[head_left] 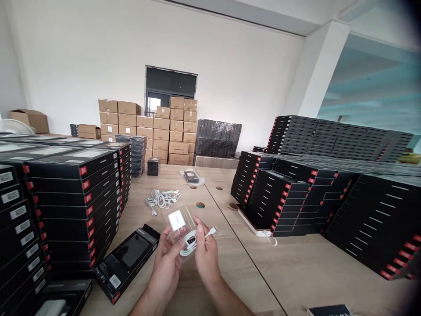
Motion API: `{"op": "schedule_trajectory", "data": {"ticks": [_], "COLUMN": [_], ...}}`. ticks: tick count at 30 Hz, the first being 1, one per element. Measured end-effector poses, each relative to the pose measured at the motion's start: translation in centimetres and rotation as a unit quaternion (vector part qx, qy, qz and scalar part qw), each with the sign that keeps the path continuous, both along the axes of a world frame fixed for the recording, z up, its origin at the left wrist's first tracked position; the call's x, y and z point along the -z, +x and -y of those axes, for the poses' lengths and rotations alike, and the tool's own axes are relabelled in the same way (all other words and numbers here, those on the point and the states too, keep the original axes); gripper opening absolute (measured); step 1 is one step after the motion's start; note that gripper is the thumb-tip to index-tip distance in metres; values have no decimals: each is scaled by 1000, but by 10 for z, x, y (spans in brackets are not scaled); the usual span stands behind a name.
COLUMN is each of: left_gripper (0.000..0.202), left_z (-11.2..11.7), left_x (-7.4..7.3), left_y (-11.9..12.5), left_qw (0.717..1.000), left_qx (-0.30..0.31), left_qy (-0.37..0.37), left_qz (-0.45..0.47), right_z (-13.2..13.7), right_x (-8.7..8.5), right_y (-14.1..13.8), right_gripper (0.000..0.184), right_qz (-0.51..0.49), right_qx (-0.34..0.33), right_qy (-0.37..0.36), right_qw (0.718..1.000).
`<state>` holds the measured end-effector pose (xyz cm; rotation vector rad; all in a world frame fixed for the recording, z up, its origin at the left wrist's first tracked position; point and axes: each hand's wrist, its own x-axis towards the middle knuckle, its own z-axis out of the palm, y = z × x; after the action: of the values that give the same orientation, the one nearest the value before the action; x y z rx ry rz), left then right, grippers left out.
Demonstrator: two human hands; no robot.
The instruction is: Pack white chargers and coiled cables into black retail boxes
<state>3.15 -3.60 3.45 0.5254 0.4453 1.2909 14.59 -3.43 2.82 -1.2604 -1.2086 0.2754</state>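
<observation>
Over the wooden table, my left hand grips a clear plastic tray from its left side. A white charger block sits in the tray's upper left part. Against the tray's lower right, my right hand is closed on a coiled white charging cable, whose plug end points out past the fingers. Left of my hands, a black box lies with its end flap raised. Beyond the tray, a tangle of white cables rests on the table.
Tall stacks of black boxes stand at the left, and more box stacks fill the right. A white tray-like item pokes out under the right stack. Cardboard cartons are piled at the back wall. Round holes pierce the tabletop.
</observation>
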Motion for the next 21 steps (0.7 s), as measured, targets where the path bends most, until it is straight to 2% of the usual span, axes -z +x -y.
{"op": "schedule_trajectory", "data": {"ticks": [5,9,11,13,16,18,21], "left_gripper": [60,57,55,54,53,53,49], "left_z": [-8,-15,-17,-19,-22,-24,-25], "left_x": [2,4,2,1,0,0,0], "left_y": [-3,-12,-17,-20,-24,-26,-29], "left_qw": [999,999,999,999,999,999,998], "left_qx": [-27,-20,-19,-20,-3,7,17], "left_qy": [6,26,33,35,33,26,28], "left_qz": [-19,-26,-28,-32,-41,-39,-48], "right_z": [-3,0,3,5,7,7,6], "right_x": [1,-2,-4,-7,-12,-16,-20], "right_y": [-1,0,2,6,13,18,20], "right_gripper": [40,40,42,51,62,61,56], "right_qz": [115,127,77,-4,-161,-242,-290], "right_qx": [-9,-67,-116,-211,-351,-377,-346], "right_qy": [40,-12,-47,-74,-92,-106,-147], "right_qw": [993,990,989,975,918,888,880]}}
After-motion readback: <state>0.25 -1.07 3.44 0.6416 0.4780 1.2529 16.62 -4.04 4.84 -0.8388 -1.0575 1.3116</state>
